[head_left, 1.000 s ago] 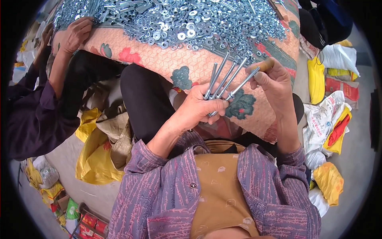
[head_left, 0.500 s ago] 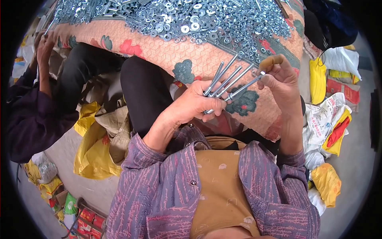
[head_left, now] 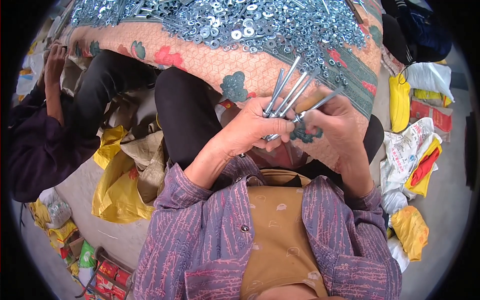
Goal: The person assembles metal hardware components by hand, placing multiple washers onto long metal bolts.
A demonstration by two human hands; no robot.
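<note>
Several long silvery bolts (head_left: 295,92) fan out from my left hand (head_left: 257,125), which is closed around their lower ends. Small washers or nuts seem to sit on the bolts near my fingers. My right hand (head_left: 334,117) pinches the lower part of the rightmost bolt (head_left: 327,97), right beside my left fingertips; motion blurs those fingers somewhat. A yellowish covering shows on one right finger. Both hands are held above the near edge of a pink patterned cloth (head_left: 200,70) with dark flowers.
A heap of loose washers, nuts and bolts (head_left: 240,25) covers the far part of the cloth. Another person's hand (head_left: 55,62) is at the left edge. Yellow sacks (head_left: 120,195) lie on the floor at left, with more bags (head_left: 407,150) at right.
My right hand has moved down and left, from the tip of the rightmost bolt to its lower part beside my left fingers. My left hand still grips the bunch, slightly shifted.
</note>
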